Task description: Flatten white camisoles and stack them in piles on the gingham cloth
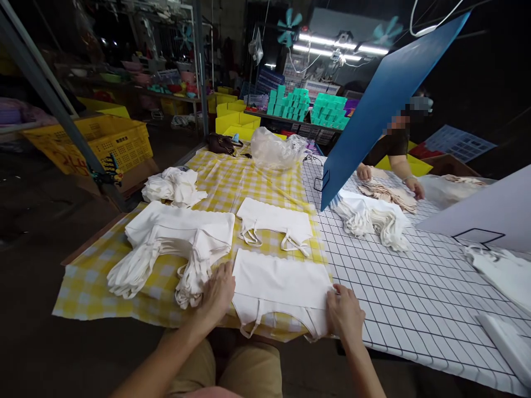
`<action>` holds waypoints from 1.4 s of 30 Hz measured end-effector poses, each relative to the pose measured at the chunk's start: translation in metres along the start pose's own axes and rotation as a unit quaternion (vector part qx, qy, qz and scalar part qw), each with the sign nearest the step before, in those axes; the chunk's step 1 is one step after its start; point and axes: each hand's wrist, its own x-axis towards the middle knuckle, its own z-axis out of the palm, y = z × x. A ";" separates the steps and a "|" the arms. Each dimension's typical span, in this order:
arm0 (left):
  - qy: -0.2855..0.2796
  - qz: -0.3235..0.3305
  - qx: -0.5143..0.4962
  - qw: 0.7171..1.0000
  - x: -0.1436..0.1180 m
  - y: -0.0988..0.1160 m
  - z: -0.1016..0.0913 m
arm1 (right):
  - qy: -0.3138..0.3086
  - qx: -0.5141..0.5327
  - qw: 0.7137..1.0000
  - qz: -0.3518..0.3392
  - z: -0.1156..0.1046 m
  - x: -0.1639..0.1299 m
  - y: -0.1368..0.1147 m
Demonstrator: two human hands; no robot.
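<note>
A white strapped garment (280, 284) lies flat on the yellow checked cloth (232, 182) at the table's near edge, its straps hanging over the front. My left hand (218, 296) rests on its left edge, fingers spread. At the garment's right edge, my right hand (344, 312) pinches the fabric. A stack of the same white garments (178, 237) lies just left of my left hand. Another single white garment (276, 221) lies flat behind the one I touch.
A crumpled white pile (174, 185) sits at the far left of the cloth. A blue board (385, 94) leans over the grid-patterned table (415, 287). Behind it a person's hands (390, 179) handle beige garments. A clear plastic bag (276, 146) and yellow crates (108, 141) stand farther back.
</note>
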 end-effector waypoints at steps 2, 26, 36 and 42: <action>0.037 0.118 0.069 0.990 0.002 0.008 0.011 | 0.029 -0.025 0.995 -0.087 0.010 0.000 -0.009; 0.010 0.190 0.113 0.975 0.027 -0.001 0.035 | -0.056 -0.077 0.972 -0.214 0.038 0.024 -0.029; 0.035 0.018 0.131 0.991 0.030 0.014 0.005 | -0.008 0.013 1.000 0.004 0.012 0.044 -0.025; -0.071 -0.050 0.080 0.993 0.047 0.021 -0.006 | -0.070 0.046 0.996 0.019 0.007 0.058 -0.026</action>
